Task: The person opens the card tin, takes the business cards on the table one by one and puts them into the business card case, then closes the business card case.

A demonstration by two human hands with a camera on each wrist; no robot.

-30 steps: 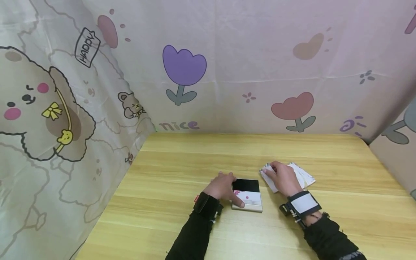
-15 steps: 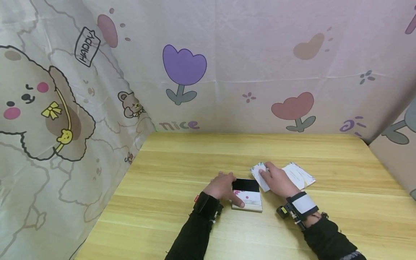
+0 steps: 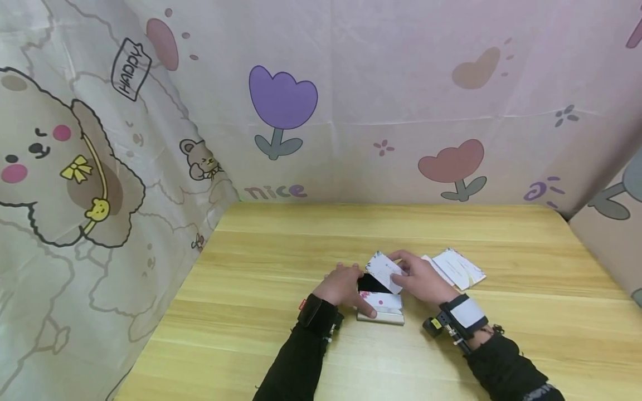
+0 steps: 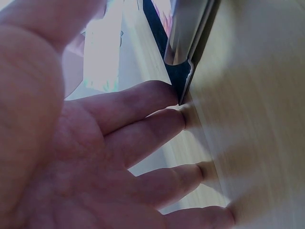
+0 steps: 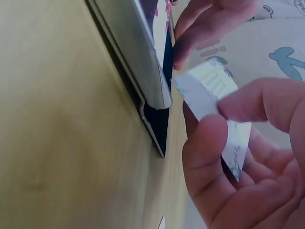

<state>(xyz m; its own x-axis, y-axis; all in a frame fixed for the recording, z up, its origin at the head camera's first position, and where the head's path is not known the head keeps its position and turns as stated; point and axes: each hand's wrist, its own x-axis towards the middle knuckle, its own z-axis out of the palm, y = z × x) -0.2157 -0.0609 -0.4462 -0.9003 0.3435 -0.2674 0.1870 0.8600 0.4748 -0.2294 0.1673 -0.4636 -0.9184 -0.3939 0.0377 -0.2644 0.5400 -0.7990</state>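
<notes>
The head view showed a small white card (image 3: 382, 269), printed with fine marks, held at a slant above the black panel (image 3: 371, 284) of a flat case (image 3: 380, 319) and hiding part of it; whether card and case touched could not be told. The right hand (image 3: 426, 280) pinched the card. In the right wrist view, the bent thumb and the forefinger met on it, the other fingers curled behind, and it could have been more than one layer.

The case lay flat on the bench (image 3: 281, 250), a silver strip along its near edge and a white, pink-flecked print next to that. At its left side was the left hand (image 3: 340, 287), spread wide with fingers nearly straight, thumb resting on the near part; the left wrist view put one fingertip against the case's corner.

More white cards (image 3: 460, 269) lay overlapping just past the right hand. Both wrists wore dark straps (image 3: 317, 316) below black sleeves (image 3: 296, 362). Behind the bench hung a pale cloth (image 3: 371, 67) bearing a purple tulip (image 3: 283, 100).
</notes>
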